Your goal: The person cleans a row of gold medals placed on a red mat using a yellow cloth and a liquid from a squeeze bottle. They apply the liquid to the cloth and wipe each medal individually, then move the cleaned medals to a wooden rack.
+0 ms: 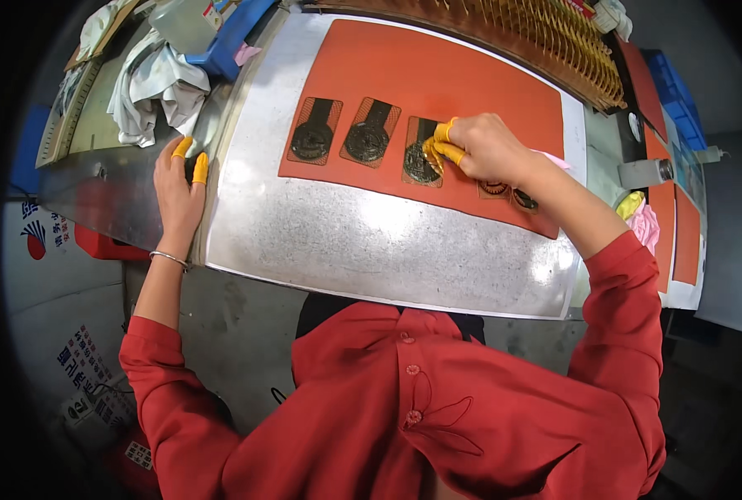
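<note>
My right hand [488, 148] reaches over the orange mat [438, 67], its fingers in yellow finger cots and pinched together. Its fingertips are down on the third dark patterned plate [421, 171] from the left; a crumpled yellowish bit shows at them, too small to name. Two like plates, a leftmost plate [311, 137] and a second plate [368, 137], lie flat to the left. Under my right wrist, a partly hidden plate [493, 190] and a round dark piece [523, 200] show. My left hand [179, 187], with yellow cots, lies at the board's left edge, fingers apart, holding nothing.
A white cloth [161, 83] and a blue bin [229, 42] are at the far left. A rack of gold-coloured pieces [546, 37] stands at the back. To the right are a clear bottle [644, 173], a pink cloth [644, 225] and more orange sheets [686, 237].
</note>
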A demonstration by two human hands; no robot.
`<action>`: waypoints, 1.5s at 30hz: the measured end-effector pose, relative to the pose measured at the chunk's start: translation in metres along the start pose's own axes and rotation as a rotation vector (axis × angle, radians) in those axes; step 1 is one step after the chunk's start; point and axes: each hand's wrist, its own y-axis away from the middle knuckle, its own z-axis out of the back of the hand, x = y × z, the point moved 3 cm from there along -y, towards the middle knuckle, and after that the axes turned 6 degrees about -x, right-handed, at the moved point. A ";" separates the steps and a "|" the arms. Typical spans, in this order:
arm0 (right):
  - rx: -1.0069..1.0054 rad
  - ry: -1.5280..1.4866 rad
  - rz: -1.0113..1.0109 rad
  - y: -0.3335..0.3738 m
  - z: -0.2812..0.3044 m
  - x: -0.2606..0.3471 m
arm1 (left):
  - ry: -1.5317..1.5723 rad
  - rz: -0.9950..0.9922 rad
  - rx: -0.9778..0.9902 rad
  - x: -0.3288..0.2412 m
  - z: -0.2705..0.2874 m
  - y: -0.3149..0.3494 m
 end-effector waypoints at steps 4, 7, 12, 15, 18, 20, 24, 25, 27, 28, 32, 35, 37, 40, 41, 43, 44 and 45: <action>0.258 -0.024 0.083 -0.002 -0.019 0.034 | -0.049 0.013 -0.007 0.005 0.005 -0.001; 0.015 -0.060 -0.099 -0.034 -0.015 0.008 | -0.052 -0.007 -0.018 0.001 0.005 -0.004; 0.127 0.022 0.082 -0.022 -0.026 0.043 | -0.016 0.016 -0.036 0.010 0.009 0.002; 0.017 0.084 0.017 -0.029 -0.016 0.033 | -0.019 0.013 -0.049 0.000 0.011 -0.003; 0.026 0.040 -0.171 -0.029 -0.011 -0.004 | 0.052 -0.084 -0.104 -0.007 0.006 -0.012; 0.104 0.063 -0.119 -0.013 -0.012 0.037 | 0.127 -0.042 -0.116 -0.006 0.012 -0.008; 0.194 -0.162 0.092 0.044 -0.021 0.102 | 0.297 -0.016 -0.080 -0.033 0.024 -0.005; 0.133 -0.224 0.064 0.055 -0.014 0.107 | 0.405 -0.075 0.000 -0.060 0.022 -0.017; -0.142 -0.401 -0.096 0.077 0.003 0.108 | 0.602 -0.146 0.157 -0.130 0.017 -0.028; -0.228 -0.570 -0.237 0.087 0.014 0.108 | 0.639 -0.245 0.236 -0.168 0.008 -0.033; -0.462 -1.047 -0.607 0.122 0.035 0.103 | 0.518 -0.473 0.469 -0.280 -0.038 -0.048; -0.707 -1.290 -0.779 0.168 0.044 0.083 | 0.480 -0.509 0.550 -0.319 -0.075 -0.046; -0.983 -1.425 -0.919 0.197 0.037 0.061 | 0.432 -0.520 0.601 -0.335 -0.082 -0.046; -1.134 -2.030 -0.742 0.229 0.024 0.030 | 0.408 -0.531 0.655 -0.336 -0.083 -0.045; -1.145 -2.078 -0.752 0.234 0.020 0.027 | 0.398 -0.565 0.654 -0.335 -0.081 -0.043; -1.145 -2.184 -0.763 0.229 0.012 0.022 | 0.368 -0.620 0.643 -0.334 -0.075 -0.041; -1.138 -2.177 -0.773 0.225 0.010 0.023 | 0.360 -0.619 0.679 -0.335 -0.070 -0.045; -1.100 -2.172 -0.715 0.222 0.010 0.022 | 0.364 -0.637 0.666 -0.336 -0.071 -0.047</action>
